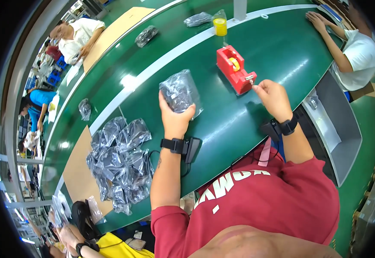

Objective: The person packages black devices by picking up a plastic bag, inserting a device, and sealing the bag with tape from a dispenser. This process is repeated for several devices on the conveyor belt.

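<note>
Right now the left hand [176,118] grips a clear plastic bag with a dark item inside [179,92], fingers wrapped round its near end and thumb along one side, so the packet rests on the green bench [222,124] in front of the person. The right hand [273,96] is pinched narrow, thumb and forefinger closed at the cutter end of a red tape dispenser [235,69]; whether a strip of tape sits between the fingertips is too small to tell. The dispenser stands on the bench just beside the right hand, a yellow roll showing in its middle. Both wrists carry black straps with small black devices.

To the person's left, a heap of similar bagged dark items [118,159] lies partly on a brown cardboard sheet [78,176]. Further along the bench sit a yellow cup [220,26] and a few single bags, well apart from the hands. A pale grey bin [338,124] hangs at the bench's right edge. Other people sit at the far side, one with a hand [317,19] resting on the bench.
</note>
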